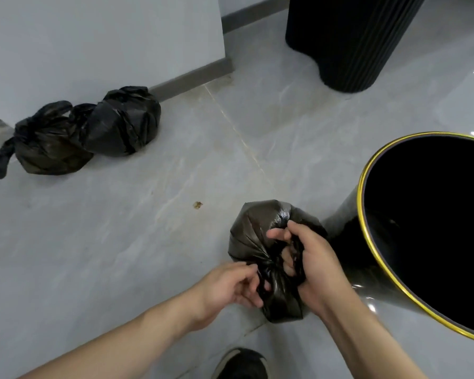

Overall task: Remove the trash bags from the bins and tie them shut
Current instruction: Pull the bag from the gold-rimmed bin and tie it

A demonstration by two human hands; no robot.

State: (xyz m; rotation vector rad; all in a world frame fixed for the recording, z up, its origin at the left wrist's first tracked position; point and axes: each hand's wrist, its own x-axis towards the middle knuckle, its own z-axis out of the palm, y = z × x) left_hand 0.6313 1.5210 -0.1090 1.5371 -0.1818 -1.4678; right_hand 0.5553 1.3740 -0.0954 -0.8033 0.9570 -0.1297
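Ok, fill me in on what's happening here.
A person is tying a black trash bag shut on the grey floor. The left hand and right hand both grip the gathered neck of the bag. Beside it stands a gold-rimmed bin with no liner visible. Two tied bags lie by the wall, and a ribbed black bin stands further back.
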